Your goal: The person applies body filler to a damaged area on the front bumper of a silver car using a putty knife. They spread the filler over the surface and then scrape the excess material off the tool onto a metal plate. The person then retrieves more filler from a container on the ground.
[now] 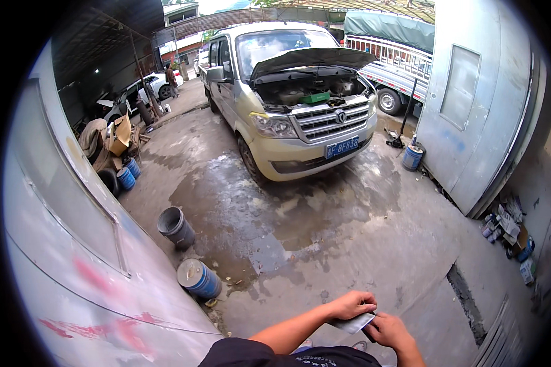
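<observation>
Low in the picture, my two hands meet in front of my dark shirt. My left hand point(352, 304) is closed, its fingers bent over the upper edge of a flat, silvery-grey piece point(352, 323). Beside it, my right hand point(390, 330) is closed at the other end of the piece, where a dark narrow edge shows under the fingers. Whether this is a blade or a folded sheet I cannot tell. Ahead stands a pale gold pickup point(275, 147) with its bonnet raised and a green box point(314, 98) in the engine bay.
A grey bucket point(176, 227) and a blue lidded drum point(199, 279) stand at left by a paint-smeared metal door point(104, 300). At right are another door point(471, 104), a blue can point(413, 157) and litter point(508, 229). A broken slot point(466, 300) cuts the concrete. Someone point(171, 79) stands far off.
</observation>
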Action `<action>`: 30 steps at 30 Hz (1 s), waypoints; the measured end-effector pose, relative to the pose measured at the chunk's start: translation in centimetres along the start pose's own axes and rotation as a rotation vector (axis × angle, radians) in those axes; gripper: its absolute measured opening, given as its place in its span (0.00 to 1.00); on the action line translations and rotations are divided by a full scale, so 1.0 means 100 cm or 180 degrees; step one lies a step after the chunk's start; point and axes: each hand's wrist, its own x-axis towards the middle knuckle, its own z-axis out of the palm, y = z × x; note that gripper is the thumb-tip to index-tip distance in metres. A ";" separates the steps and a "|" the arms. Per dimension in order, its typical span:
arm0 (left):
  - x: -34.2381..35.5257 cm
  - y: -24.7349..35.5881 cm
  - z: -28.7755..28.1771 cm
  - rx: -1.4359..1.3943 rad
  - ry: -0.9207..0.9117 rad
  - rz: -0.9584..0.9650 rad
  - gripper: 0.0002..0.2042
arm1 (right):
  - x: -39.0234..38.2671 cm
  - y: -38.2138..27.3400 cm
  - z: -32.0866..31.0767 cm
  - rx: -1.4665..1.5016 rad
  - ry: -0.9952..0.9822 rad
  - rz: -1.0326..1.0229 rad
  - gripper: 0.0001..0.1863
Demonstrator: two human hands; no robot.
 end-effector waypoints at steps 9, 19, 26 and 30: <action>-0.004 -0.003 -0.005 -0.0393 0.0218 -0.0361 0.12 | 0.004 0.003 0.004 0.0187 0.0267 0.0129 0.10; -0.014 -0.010 -0.003 -0.0478 0.0255 -0.0304 0.12 | -0.004 0.006 0.008 0.0505 0.0363 0.0228 0.10; -0.020 -0.008 -0.001 -0.0168 0.0158 -0.0268 0.11 | -0.010 0.013 0.010 0.1025 0.0603 0.0376 0.10; -0.020 -0.006 0.003 -0.0201 0.0125 -0.0286 0.11 | -0.016 0.017 0.006 0.1252 0.0823 0.0676 0.10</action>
